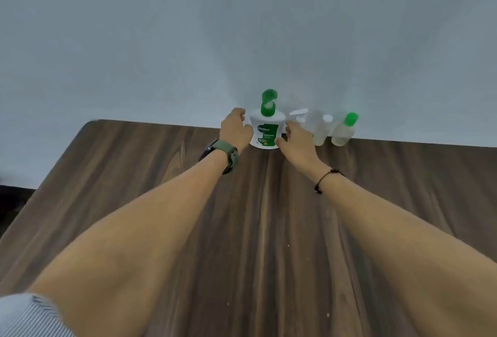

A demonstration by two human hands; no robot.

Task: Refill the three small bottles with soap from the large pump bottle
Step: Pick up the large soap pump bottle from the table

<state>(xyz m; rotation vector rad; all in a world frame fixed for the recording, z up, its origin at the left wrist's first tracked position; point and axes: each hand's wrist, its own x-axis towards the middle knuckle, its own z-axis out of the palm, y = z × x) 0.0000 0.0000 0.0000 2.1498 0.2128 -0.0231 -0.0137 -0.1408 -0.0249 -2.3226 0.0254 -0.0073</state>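
Now, big bottle: the pump bottle [266, 130] stands at the far edge of the table [161, 202], just above the middle of the frame, against the wall [242, 27].
Long axis: straight up, with the green pump [268, 102] on top and its spout turned toward the wall.
Left hand: the left hand [236, 129] is at the bottle's left side, fingers curled toward it. I cannot tell if it has hold of it yet.
Right hand: the right hand [295, 137] is at the bottle's right side, thumb low near the base. Its fingers are loose and I cannot tell if they touch.
Which hand is nearer: both look about the same; the bottle sits right between them.
Small bottles: three small bottles [322, 129] stand in a row just right of the big one, behind the right hand. The last one has a green cap [351, 118].
Next, I think: both hands close on the big bottle and pull it toward the person.
Watch out: the right hand could bump the nearest small bottle.
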